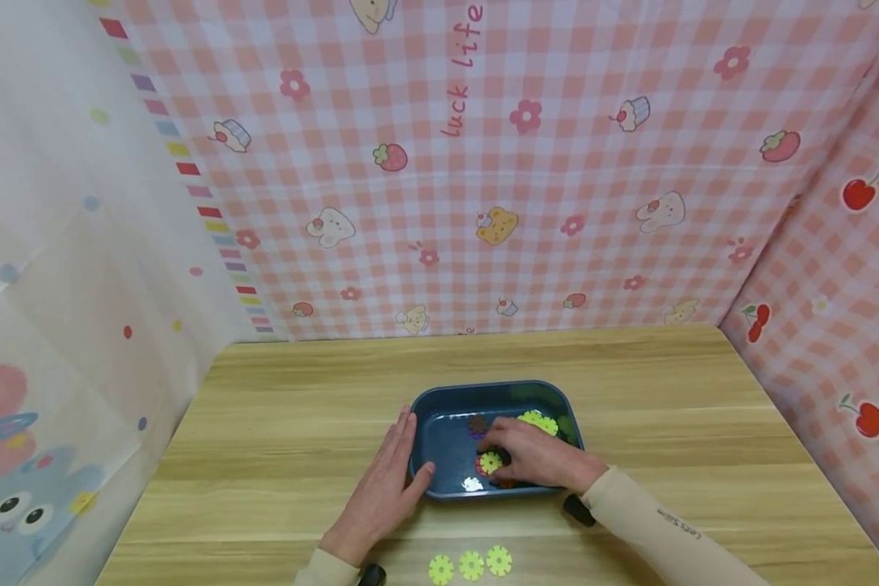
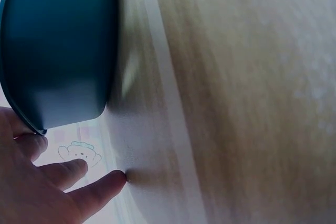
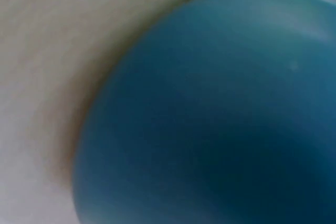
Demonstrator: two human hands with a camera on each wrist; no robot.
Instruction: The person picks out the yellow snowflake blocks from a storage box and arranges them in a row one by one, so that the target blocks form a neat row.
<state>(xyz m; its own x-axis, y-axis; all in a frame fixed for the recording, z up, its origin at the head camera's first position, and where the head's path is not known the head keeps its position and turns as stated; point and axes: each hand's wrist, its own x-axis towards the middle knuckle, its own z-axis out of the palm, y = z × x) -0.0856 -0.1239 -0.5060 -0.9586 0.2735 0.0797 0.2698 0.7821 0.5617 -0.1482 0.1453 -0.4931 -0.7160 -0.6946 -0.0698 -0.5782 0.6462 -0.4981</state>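
Observation:
A dark blue tray (image 1: 447, 395) holds yellow-green notched plastic discs (image 1: 538, 421), with darker brownish and red ones among them. My right hand (image 1: 531, 452) reaches inside it, index finger and thumb curled at the edges of a yellow-green notched disc (image 1: 490, 464) that overlaps a red one. The hand's back hides part of the contents. Along the tray's left end lies my left hand (image 1: 384, 480), fingers straight and thumb across the rim. In the left wrist view, the fingers (image 2: 100, 195) are spread beside the tray wall (image 2: 68, 51). The right wrist view shows only the tray's outer side (image 3: 210, 103).
Three yellow-green discs (image 1: 471, 565) lie in a row on the wooden table (image 1: 300, 391), near its front edge. Patterned cloth (image 1: 425, 187) hangs behind the table, with more cloth at both sides.

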